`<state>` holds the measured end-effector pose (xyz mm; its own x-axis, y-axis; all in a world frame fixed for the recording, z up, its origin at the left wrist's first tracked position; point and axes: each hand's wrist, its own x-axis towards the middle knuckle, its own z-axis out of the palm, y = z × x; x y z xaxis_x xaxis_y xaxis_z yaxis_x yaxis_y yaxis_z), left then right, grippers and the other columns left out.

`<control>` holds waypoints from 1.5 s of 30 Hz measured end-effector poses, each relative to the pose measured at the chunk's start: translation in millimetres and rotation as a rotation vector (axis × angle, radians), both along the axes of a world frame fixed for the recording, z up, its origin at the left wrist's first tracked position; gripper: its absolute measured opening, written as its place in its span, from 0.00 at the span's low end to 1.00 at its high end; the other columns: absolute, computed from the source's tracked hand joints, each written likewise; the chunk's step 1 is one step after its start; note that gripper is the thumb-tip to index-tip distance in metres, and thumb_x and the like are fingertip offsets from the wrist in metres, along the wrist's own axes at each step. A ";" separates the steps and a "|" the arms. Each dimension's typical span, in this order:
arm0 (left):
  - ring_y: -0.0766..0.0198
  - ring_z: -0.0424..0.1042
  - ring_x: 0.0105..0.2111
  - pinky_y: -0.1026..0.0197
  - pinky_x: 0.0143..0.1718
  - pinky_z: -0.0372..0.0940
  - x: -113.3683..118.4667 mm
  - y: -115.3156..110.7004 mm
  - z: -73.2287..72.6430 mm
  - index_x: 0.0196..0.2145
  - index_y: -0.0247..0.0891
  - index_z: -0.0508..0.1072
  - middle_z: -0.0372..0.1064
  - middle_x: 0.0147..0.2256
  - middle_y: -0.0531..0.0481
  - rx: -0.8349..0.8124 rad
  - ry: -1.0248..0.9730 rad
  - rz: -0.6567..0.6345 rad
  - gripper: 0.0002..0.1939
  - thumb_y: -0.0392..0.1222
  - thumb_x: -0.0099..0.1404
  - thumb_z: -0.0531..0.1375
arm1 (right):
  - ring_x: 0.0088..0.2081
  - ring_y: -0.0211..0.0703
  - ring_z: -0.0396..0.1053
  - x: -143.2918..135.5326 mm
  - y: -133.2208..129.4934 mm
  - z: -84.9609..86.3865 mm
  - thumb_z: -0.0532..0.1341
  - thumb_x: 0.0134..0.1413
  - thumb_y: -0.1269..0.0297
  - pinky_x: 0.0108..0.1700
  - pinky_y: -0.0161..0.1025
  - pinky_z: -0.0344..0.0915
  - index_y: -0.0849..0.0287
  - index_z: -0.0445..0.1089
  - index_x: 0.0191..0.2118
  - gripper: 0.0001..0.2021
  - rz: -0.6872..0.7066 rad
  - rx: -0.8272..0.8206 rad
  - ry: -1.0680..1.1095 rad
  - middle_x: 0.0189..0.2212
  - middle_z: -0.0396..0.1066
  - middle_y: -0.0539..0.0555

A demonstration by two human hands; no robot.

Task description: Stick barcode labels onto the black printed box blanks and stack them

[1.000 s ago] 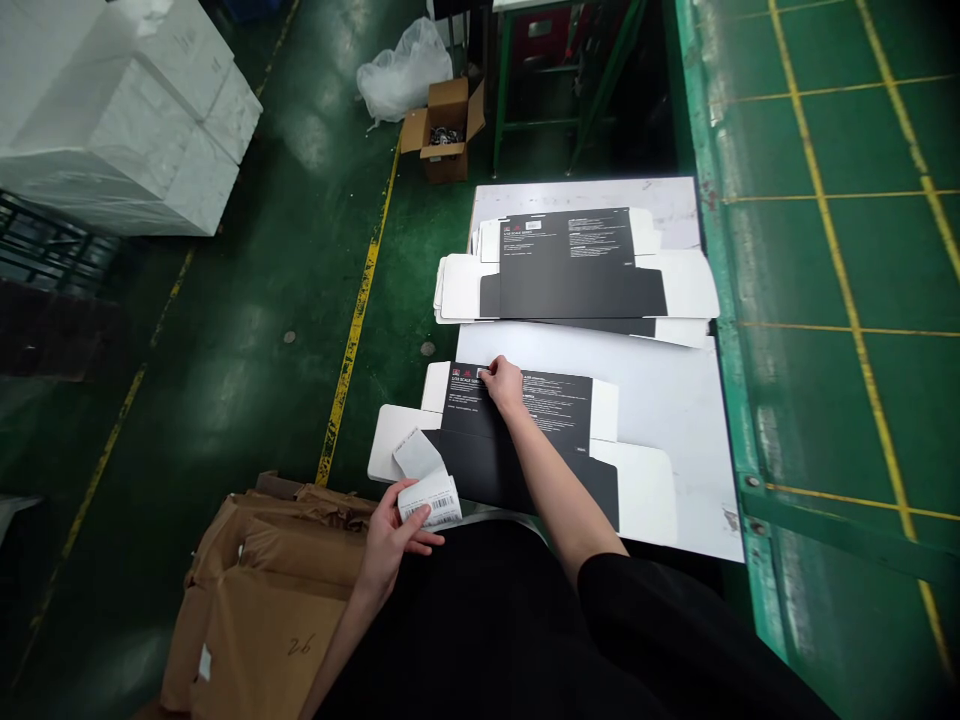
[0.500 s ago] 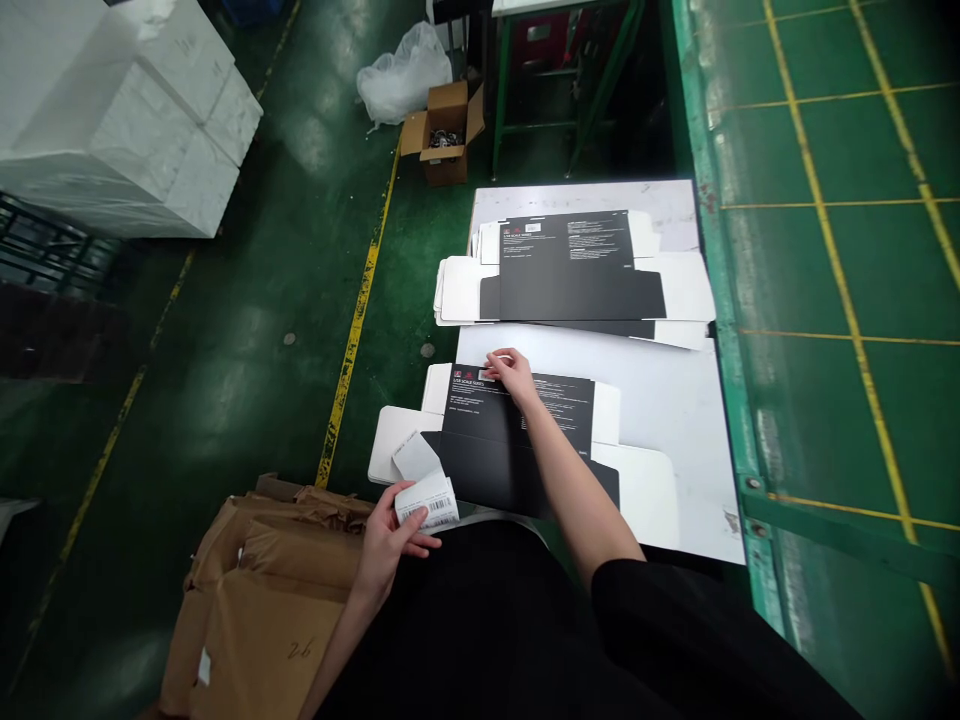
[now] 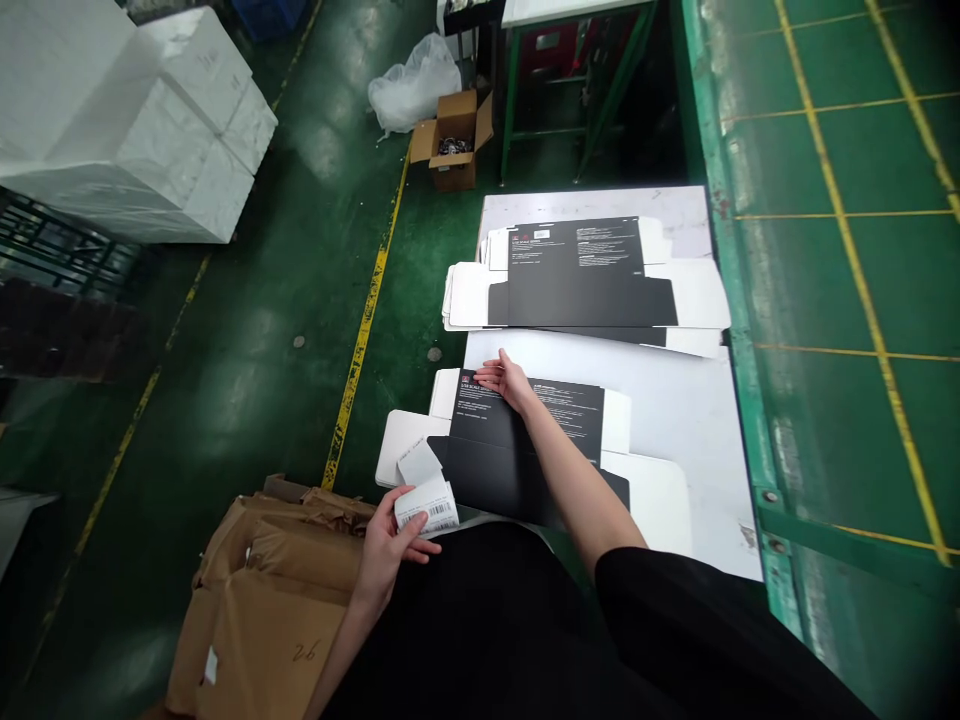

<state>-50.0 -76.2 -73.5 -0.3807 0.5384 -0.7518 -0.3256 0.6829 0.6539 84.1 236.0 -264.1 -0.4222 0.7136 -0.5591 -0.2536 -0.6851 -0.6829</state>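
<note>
My left hand (image 3: 401, 535) grips a folded strip of white barcode labels (image 3: 427, 505), its loose end curling up over the near box's white flap. Flat on the white board in front of me lies an unfolded black box blank (image 3: 487, 465) with white flaps and printed text. My right hand (image 3: 506, 380) rests with fingers stretched out on the upper edge of this blank, near the printed title. The spot under those fingers is hidden. Farther back, a stack of the same box blanks (image 3: 581, 290) lies on the board; the top one bears a small white label (image 3: 541, 235).
Brown cardboard (image 3: 277, 620) is piled at my lower left. Beyond the white board (image 3: 705, 430) stand an open carton (image 3: 454, 150) and a clear plastic bag (image 3: 416, 85). A green metal rail (image 3: 739, 300) runs along the right. Wrapped white blocks (image 3: 187, 130) stand far left.
My right hand's fingers have gone from a pinch at the label spot to lying flat over it. My left hand keeps the label strip. The whole view has shifted slightly.
</note>
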 end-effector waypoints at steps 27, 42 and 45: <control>0.55 0.81 0.25 0.66 0.20 0.70 1.9 23.2 -7.6 0.60 0.36 0.58 0.75 0.43 0.38 0.017 0.006 -0.094 0.46 0.62 0.53 0.71 | 0.51 0.55 0.69 85.9 27.6 6.1 0.68 0.57 0.52 0.61 0.51 0.57 0.59 0.72 0.47 0.18 0.740 1.160 -1.229 0.46 0.76 0.61; 0.52 0.81 0.25 0.63 0.20 0.71 -8.2 31.8 -12.2 0.60 0.36 0.58 0.78 0.42 0.38 -0.006 0.002 -0.011 0.52 0.64 0.47 0.74 | 0.69 0.67 0.45 74.5 205.5 127.5 0.61 0.59 0.53 0.70 0.64 0.38 0.66 0.49 0.70 0.39 0.248 1.510 -1.515 0.68 0.50 0.72; 0.53 0.80 0.23 0.64 0.18 0.70 -4.4 32.4 -15.0 0.59 0.36 0.60 0.79 0.39 0.39 0.004 0.017 0.035 0.51 0.64 0.46 0.74 | 0.72 0.70 0.33 62.3 190.1 103.1 0.57 0.63 0.52 0.68 0.69 0.34 0.70 0.47 0.70 0.38 0.231 1.418 -1.636 0.72 0.36 0.75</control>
